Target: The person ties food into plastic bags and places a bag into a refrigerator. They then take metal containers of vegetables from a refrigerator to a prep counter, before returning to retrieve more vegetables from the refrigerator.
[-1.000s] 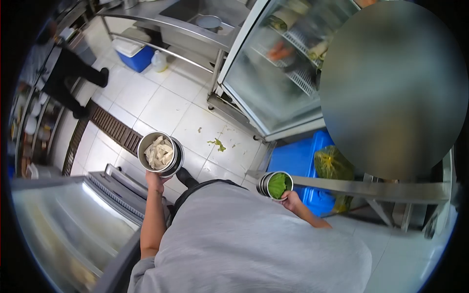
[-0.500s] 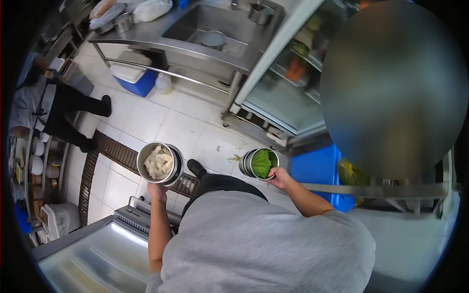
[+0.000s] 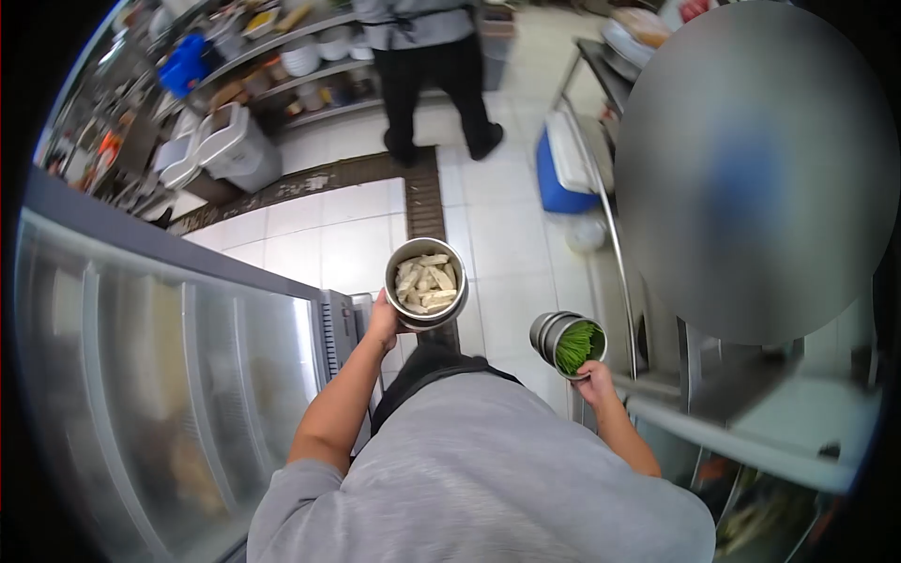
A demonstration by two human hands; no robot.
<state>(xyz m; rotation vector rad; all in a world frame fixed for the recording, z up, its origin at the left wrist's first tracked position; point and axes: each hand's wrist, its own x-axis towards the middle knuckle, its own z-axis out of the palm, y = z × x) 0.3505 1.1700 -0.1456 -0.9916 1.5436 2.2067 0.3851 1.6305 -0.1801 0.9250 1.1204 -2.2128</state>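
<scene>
My left hand (image 3: 383, 324) is closed on the side of a round steel container (image 3: 434, 324), held out in front of my body. Pale, off-white sticks of food (image 3: 429, 283) fill it; their kind I cannot tell. Lower and to the right, my right hand (image 3: 595, 383) grips the rim of a smaller steel container (image 3: 546, 330), which tilts toward me. Thin green stalks (image 3: 576, 347), like chives or green beans, lie inside it. Both containers show more than one rim, as if several are nested.
A glass-fronted fridge (image 3: 178, 357) stands close on my left. Ahead are a floor drain grate (image 3: 425, 202), a co-worker (image 3: 427, 75) at loaded shelves, and white bins (image 3: 239, 155). A blue cooler (image 3: 559, 174) sits by a steel table rail (image 3: 615, 249). A blurred disc hides the upper right.
My view has turned left: the co-worker, shelves and drain now lie straight ahead, and the sink has left clear view. Both hands keep hold of the same containers.
</scene>
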